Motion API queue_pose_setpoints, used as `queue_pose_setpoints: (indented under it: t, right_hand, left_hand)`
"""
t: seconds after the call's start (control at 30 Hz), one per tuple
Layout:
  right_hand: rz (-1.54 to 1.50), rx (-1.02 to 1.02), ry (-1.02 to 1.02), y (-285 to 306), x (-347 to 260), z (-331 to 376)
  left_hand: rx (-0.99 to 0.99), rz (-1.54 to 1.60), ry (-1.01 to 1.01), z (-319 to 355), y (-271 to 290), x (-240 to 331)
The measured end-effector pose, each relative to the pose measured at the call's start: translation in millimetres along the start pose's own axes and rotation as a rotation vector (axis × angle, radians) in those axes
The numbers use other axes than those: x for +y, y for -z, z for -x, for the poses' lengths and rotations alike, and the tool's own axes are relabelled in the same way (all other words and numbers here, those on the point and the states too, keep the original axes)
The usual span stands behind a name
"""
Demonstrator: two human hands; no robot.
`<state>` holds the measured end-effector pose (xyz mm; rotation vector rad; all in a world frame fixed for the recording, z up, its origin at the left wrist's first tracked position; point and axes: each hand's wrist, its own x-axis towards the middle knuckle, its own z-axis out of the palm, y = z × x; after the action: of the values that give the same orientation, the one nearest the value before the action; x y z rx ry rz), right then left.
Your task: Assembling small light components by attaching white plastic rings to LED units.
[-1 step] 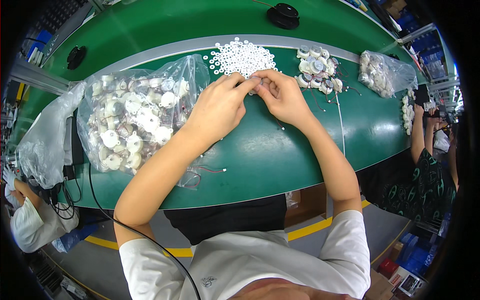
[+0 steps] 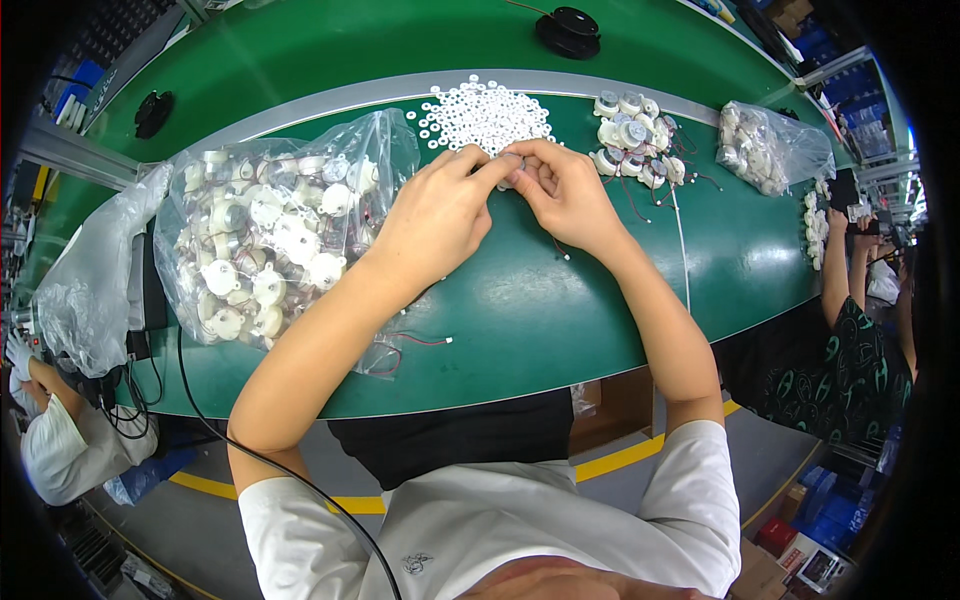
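Observation:
Both my hands meet over the green workbench (image 2: 520,330), just in front of a pile of small white rings (image 2: 480,115). My left hand (image 2: 440,210) and my right hand (image 2: 568,195) are closed at the fingertips around a small motor (image 2: 514,176). Little of the motor shows between the fingers; a thin wire with a white connector (image 2: 566,256) hangs below my right hand. Beside my left forearm lies a large clear bag (image 2: 270,240), full of white-capped motors with dark and red wires. Right of the pile sits a group of similar motors (image 2: 635,135), their wires trailing.
A smaller bag of white parts (image 2: 755,150) lies at the far right. Empty clear plastic (image 2: 100,270) hangs by the bench's left end. A black cable (image 2: 225,435) crosses my left arm. Co-workers sit at both sides. A black round object (image 2: 567,32) rests at the back.

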<state>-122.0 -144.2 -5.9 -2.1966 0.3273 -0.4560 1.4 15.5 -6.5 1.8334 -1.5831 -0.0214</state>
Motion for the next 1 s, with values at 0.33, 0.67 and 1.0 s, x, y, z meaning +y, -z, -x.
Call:
queue_pose_setpoints:
  t: [0.33, 0.67, 1.0]
  right_hand:
    - [-0.019, 0.000, 0.007, -4, 6, 0]
    - [0.157, 0.028, 0.125, -2, 5, 1]
    - [0.216, 0.048, 0.208, -8, -2, 3]
  left_hand:
    - [0.014, -0.029, -0.032, 0, 2, 0]
    - [-0.029, -0.108, -0.040, -2, 5, 5]
    - [-0.157, -0.094, -0.057, -9, 23, -2]
